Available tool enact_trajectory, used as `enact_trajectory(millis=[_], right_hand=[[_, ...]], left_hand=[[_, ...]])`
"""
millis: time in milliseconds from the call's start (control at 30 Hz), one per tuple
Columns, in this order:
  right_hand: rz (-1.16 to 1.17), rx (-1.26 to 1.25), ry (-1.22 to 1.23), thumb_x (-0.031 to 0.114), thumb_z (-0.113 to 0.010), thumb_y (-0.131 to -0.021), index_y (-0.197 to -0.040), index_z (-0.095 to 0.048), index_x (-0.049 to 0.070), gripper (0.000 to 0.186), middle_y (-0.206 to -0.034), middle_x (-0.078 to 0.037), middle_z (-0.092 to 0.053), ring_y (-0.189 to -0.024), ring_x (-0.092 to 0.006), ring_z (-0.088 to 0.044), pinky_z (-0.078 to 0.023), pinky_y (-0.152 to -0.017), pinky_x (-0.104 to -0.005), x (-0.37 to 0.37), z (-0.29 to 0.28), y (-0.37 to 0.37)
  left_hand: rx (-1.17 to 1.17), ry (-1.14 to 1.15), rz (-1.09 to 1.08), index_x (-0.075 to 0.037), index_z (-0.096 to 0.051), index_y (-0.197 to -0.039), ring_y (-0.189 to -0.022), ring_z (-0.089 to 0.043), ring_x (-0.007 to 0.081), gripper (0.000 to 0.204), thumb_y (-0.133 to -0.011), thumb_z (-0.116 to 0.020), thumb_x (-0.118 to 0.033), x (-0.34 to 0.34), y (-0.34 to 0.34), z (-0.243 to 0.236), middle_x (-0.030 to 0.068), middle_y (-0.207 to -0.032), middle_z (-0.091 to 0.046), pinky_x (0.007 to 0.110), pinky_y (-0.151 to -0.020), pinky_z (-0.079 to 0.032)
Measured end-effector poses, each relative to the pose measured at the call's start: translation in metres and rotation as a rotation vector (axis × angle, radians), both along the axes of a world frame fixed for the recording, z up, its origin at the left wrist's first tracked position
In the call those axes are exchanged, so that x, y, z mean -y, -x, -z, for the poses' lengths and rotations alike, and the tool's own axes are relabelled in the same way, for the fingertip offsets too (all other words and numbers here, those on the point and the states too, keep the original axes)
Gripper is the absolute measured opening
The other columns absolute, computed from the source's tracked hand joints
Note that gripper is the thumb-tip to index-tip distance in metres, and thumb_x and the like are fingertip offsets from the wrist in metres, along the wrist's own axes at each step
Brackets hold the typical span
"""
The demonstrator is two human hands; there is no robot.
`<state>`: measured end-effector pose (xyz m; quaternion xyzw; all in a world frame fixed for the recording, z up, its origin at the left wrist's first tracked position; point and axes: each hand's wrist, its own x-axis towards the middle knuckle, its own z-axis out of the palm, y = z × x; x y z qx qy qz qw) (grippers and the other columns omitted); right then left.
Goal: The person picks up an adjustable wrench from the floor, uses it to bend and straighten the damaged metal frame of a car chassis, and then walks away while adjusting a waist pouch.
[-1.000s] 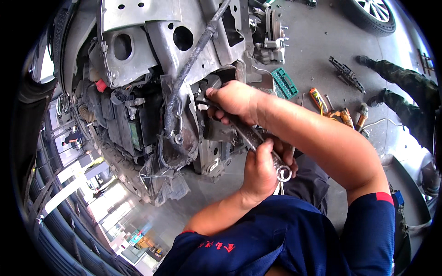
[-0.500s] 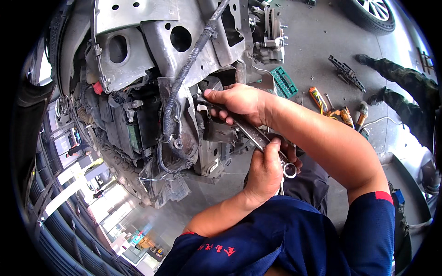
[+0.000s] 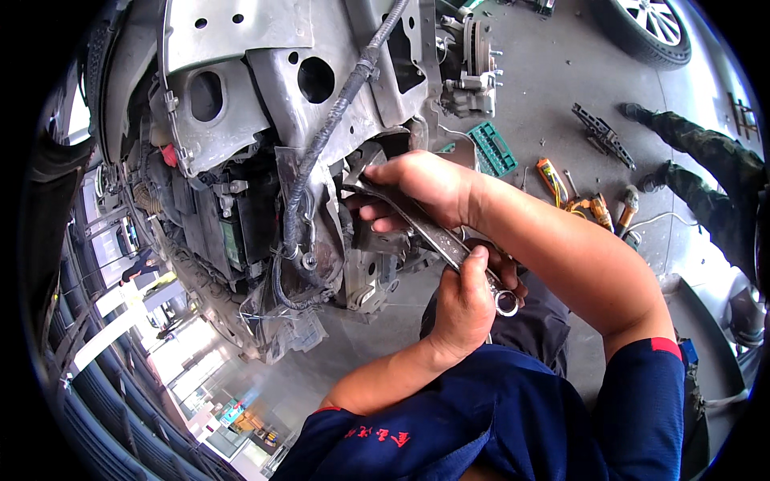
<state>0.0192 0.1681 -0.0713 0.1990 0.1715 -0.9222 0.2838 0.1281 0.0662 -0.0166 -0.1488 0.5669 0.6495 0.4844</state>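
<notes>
A long steel combination wrench point(image 3: 437, 237) lies slantwise in front of the stripped vehicle front. My left hand point(image 3: 464, 309) is wrapped round its lower part, with the ring end point(image 3: 505, 303) sticking out beyond the fingers. Farther up, my right hand point(image 3: 429, 188) grips the wrench near its open jaw, thumb on top and fingers underneath. The jaw is beside the torn bracket and dark metal parts point(image 3: 381, 236) below the frame; whether it touches anything there I cannot tell. A thick corrugated cable sleeve point(image 3: 333, 120) runs down just left of my right hand.
Bare metal body panels point(image 3: 273, 96) and a battery point(image 3: 249, 212) are at the left. A brake disc point(image 3: 479, 48) stands beyond. On the floor to the right lie a green tool case point(image 3: 492, 150), power tools point(image 3: 600, 210), a black jack point(image 3: 603, 136) and a wheel point(image 3: 650, 28). Another person's legs point(image 3: 698, 164) are there.
My right fingers have shifted and loosened slightly around the wrench, and its open jaw shows more clearly. My left hand keeps its hold near the ring end.
</notes>
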Motion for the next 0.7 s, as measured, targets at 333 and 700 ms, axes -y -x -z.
enact_trajectory(millis=[333,700], right_hand=[[-0.078,-0.029,-0.258,0.032,-0.053,-0.106,-0.101,-0.062,0.005,0.029,-0.078,-0.001,-0.062,-0.058,-0.0095,-0.053,-0.049,-0.052,-0.0256,-0.003,-0.006,0.001],[-0.017,-0.112,0.376,0.028,-0.050,-0.105,-0.110,-0.057,0.003,0.027,-0.077,-0.007,-0.064,-0.058,-0.0181,-0.061,-0.058,-0.060,-0.0356,0.001,0.001,-0.040]], left_hand=[[0.026,0.025,-0.022,-0.009,-0.052,-0.086,-0.062,-0.058,0.0194,0.034,-0.105,-0.039,-0.035,-0.011,-0.001,0.000,0.0044,-0.071,-0.053,0.036,-0.063,-0.053],[0.511,-0.349,-0.318,-0.018,-0.041,-0.078,-0.049,-0.032,0.0097,0.032,-0.106,-0.037,-0.033,-0.008,0.014,-0.032,-0.0045,-0.057,-0.032,0.026,-0.046,-0.031]])
